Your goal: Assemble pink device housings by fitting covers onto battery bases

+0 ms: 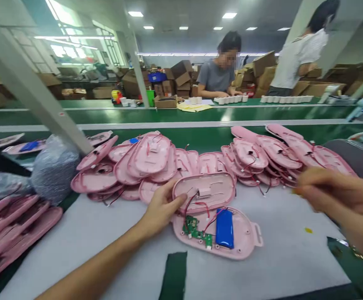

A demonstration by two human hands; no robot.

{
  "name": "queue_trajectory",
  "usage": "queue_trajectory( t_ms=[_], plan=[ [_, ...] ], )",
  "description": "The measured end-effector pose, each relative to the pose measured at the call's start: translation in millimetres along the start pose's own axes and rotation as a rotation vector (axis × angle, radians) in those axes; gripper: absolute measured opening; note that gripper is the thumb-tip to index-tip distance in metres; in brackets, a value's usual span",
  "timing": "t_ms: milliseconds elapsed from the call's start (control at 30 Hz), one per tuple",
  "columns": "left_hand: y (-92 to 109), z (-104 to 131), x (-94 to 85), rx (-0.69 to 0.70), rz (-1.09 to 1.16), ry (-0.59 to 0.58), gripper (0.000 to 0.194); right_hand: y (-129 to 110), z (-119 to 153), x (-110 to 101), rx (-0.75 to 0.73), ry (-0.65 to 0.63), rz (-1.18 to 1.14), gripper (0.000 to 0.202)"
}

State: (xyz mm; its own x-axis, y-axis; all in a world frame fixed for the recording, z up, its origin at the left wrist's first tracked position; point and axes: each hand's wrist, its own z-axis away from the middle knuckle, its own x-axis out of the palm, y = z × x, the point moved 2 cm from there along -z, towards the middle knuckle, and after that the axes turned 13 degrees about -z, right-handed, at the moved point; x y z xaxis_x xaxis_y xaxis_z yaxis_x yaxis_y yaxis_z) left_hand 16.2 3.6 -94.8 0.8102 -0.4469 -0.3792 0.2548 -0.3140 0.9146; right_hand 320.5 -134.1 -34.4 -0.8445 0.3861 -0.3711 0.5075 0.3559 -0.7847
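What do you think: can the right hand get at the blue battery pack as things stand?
Probably yes. Nothing visible stands between the right hand and the blue battery pack, uncovered in the lower shell; the left hand holds the upper shell beyond it. Only thin wires run close.

The shell half [204, 192] in the left hand's [165, 204] grip is plain pink; below it, the battery [224, 228] is blue.

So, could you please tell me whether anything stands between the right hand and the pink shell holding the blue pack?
Nothing visible stands between the right hand and the pink shell; the small yellow piece lies off that line.
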Motion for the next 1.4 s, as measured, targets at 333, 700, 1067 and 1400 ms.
queue_trajectory(
  t_ms=[333,700,1067,1400],
  plan=[
    [-11,5,7.7,0.104,0.236,-0.044,0.031,-24,-68,170,-0.38,-0.751,0.529,0.024],
    [-5,11,6.1,0.13,0.073,0.03,0.023,-21,-56,173,-0.5,-0.523,0.643,0.018],
    [-7,21,9.3,0.06,0.11,0.076,0.035,4,-91,155,-0.199,-0.622,0.412,0.019],
    [-5,35,-1.8,-0.082,-0.089,0.235,0.047,-7,-17,82,-0.34,-0.046,0.161,0.021]
  ],
)
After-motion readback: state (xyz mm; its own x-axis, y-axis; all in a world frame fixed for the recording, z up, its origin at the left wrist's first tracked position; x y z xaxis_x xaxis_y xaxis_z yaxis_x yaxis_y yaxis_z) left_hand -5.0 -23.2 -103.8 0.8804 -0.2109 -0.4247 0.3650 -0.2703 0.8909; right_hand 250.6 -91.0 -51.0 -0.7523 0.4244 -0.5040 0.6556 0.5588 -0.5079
